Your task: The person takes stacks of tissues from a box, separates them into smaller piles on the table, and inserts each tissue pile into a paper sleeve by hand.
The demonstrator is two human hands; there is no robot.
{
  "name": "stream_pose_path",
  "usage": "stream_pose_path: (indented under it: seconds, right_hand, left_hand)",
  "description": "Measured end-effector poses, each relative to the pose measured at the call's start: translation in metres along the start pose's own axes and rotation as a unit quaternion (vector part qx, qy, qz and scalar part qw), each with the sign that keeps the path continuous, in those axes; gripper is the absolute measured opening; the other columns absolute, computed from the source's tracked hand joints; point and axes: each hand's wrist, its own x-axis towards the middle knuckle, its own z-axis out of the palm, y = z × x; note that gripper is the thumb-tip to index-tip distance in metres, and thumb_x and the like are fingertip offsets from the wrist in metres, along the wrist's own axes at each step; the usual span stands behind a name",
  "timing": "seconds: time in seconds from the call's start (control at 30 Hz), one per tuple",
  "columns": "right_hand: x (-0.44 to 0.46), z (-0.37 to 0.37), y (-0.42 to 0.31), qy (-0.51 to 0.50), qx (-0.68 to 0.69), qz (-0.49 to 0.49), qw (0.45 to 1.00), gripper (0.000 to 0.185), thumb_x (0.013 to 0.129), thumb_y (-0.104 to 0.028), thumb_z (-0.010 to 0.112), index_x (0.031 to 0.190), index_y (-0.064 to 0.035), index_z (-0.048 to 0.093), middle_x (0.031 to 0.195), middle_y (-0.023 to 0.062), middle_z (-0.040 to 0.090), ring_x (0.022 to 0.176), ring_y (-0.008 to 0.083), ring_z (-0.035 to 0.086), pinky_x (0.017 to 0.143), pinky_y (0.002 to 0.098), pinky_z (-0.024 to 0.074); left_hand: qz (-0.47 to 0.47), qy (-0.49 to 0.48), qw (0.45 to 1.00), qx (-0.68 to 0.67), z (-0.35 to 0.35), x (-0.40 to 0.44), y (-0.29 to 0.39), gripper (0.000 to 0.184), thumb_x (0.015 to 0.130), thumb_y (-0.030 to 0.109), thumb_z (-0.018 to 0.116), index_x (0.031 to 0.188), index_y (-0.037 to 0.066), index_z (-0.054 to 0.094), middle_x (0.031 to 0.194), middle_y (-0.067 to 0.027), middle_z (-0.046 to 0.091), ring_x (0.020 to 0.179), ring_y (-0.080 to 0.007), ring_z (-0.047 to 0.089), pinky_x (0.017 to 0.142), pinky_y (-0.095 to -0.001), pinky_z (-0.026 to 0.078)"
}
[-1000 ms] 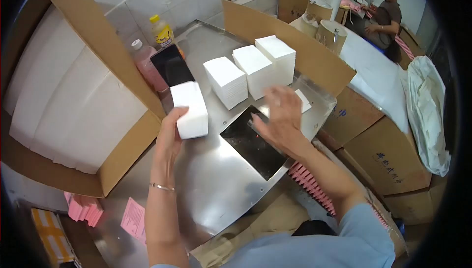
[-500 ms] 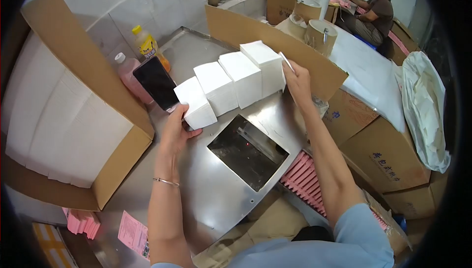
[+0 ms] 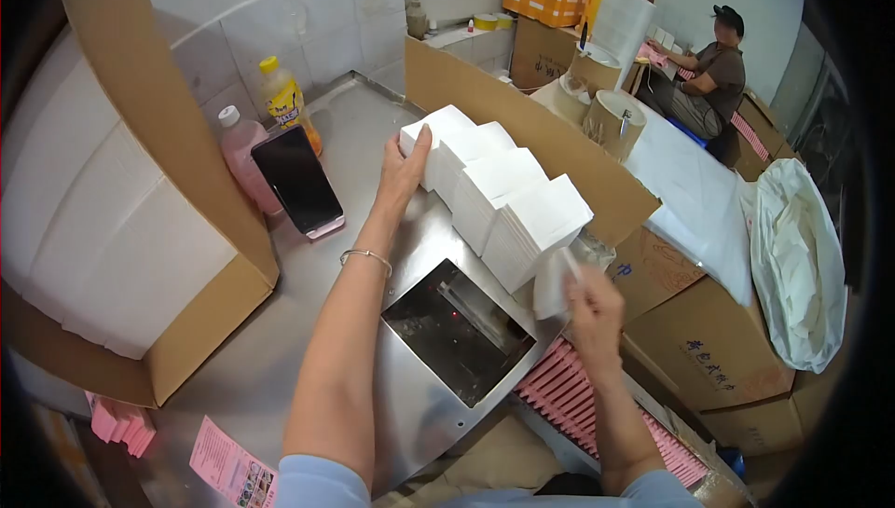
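Observation:
Several stacks of white paper napkins stand in a slanting row on the steel table. My left hand is at the row's far left end, its thumb on the end stack and its fingers against the side. Below the near right end, my right hand is closed on a thin bundle of white napkins, held apart from the row and blurred by motion. A dark rectangular opening in the tabletop lies just in front of the stacks.
A phone leans by a pink bottle and a yellow-capped bottle. An open carton of white paper stands left. Cardboard edges the table behind. Pink packets fill a tray at right. A person sits farther back.
The napkin row has swung round and shifted right. My left hand has moved to its far end. My right hand has come down toward me with the thin napkin bundle.

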Motion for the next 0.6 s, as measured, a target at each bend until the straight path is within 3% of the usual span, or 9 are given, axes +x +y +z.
stream_pose_path:
  seconds: [0.07,0.13,0.2,0.3,0.33,0.37,0.47,0.53,0.6]
  right_hand:
    - [0.018,-0.027,-0.007,0.116,-0.086,-0.111,0.983,0.019,0.097,-0.006,0.06,0.111,0.003,0.069,0.098,0.0107,0.062,0.09,0.0213,0.059,0.077,0.0335,0.0487]
    - [0.035,-0.041,-0.029,0.217,-0.124,-0.105,0.963,0.028,0.093,-0.002,0.063,0.12,-0.0013,0.071,0.105,0.0123,0.061,0.093,0.0217,0.06,0.078,0.0322,0.0489]
    - [0.057,-0.027,-0.033,0.165,-0.242,-0.218,0.931,0.032,0.084,-0.003,0.069,0.116,-0.0057,0.072,0.107,0.0111,0.061,0.097,0.0251,0.059,0.08,0.0357,0.0472]
    - [0.077,0.013,-0.018,0.052,-0.29,-0.34,0.893,0.034,0.074,-0.006,0.074,0.107,-0.0115,0.073,0.108,0.0084,0.061,0.104,0.0271,0.055,0.082,0.0409,0.0433]
    - [0.076,0.015,-0.019,0.051,-0.296,-0.344,0.89,0.033,0.074,-0.008,0.075,0.107,-0.0115,0.073,0.107,0.0075,0.061,0.103,0.0268,0.055,0.081,0.0415,0.043]
    - [0.076,0.016,-0.019,0.047,-0.302,-0.348,0.886,0.032,0.074,-0.01,0.075,0.106,-0.0115,0.073,0.105,0.0067,0.061,0.102,0.0264,0.054,0.08,0.042,0.0428]
    - [0.082,0.015,-0.027,0.018,-0.341,-0.328,0.881,0.029,0.078,-0.012,0.074,0.106,-0.011,0.073,0.103,0.0071,0.061,0.1,0.0267,0.055,0.079,0.0412,0.0434]
    - [0.081,0.02,-0.016,-0.022,-0.315,-0.29,0.904,0.027,0.08,-0.013,0.074,0.106,-0.0099,0.073,0.103,0.0077,0.061,0.1,0.0272,0.055,0.079,0.0414,0.0442]
    - [0.075,0.027,-0.009,-0.064,-0.291,-0.256,0.92,0.025,0.081,-0.014,0.074,0.106,-0.0088,0.073,0.103,0.0084,0.061,0.1,0.0276,0.056,0.079,0.0416,0.0451]
  left_hand:
    - [0.001,0.045,0.998,0.054,-0.009,-0.006,-0.012,0.084,0.089,0.054,0.068,0.139,-0.009,0.044,0.124,-0.023,0.061,0.107,-0.0295,0.062,0.094,-0.0387,0.05]
    - [-0.006,0.078,0.99,0.114,-0.023,-0.039,-0.006,0.078,0.09,0.05,0.068,0.138,-0.008,0.046,0.124,-0.0203,0.062,0.106,-0.0277,0.063,0.093,-0.0369,0.05]
    - [-0.104,-0.118,0.986,0.054,-0.051,-0.113,0.06,0.061,0.095,0.04,0.067,0.135,-0.003,0.053,0.117,-0.0123,0.065,0.101,-0.0199,0.063,0.089,-0.0315,0.051]
    - [-0.048,-0.293,0.954,0.041,-0.084,-0.218,0.081,0.033,0.098,0.027,0.065,0.121,0.003,0.066,0.104,-0.0004,0.068,0.089,-0.0092,0.061,0.073,-0.0274,0.052]
    - [-0.144,-0.335,0.927,0.085,-0.101,-0.251,0.111,0.027,0.097,0.022,0.066,0.117,0.003,0.069,0.103,-0.0031,0.071,0.085,-0.0111,0.065,0.071,-0.0279,0.054]
    - [-0.097,-0.367,0.91,0.167,-0.12,-0.278,0.112,0.021,0.096,0.017,0.067,0.112,0.003,0.07,0.101,-0.0103,0.073,0.082,-0.0133,0.067,0.073,-0.0284,0.054]
    - [-0.018,-0.19,0.939,0.286,-0.172,-0.345,0.14,0.019,0.093,0.011,0.068,0.11,0.003,0.071,0.097,-0.0131,0.073,0.089,-0.0217,0.069,0.081,-0.0339,0.054]
    - [-0.053,0.068,0.935,0.343,-0.208,-0.385,0.135,0.028,0.095,0.01,0.064,0.121,0.002,0.067,0.116,-0.016,0.069,0.107,-0.0299,0.065,0.093,-0.0406,0.051]
    - [0.06,0.201,0.76,0.615,-0.256,-0.419,0.093,0.042,0.1,0.017,0.055,0.14,0.004,0.054,0.145,-0.0186,0.052,0.134,-0.0358,0.048,0.108,-0.0477,0.039]
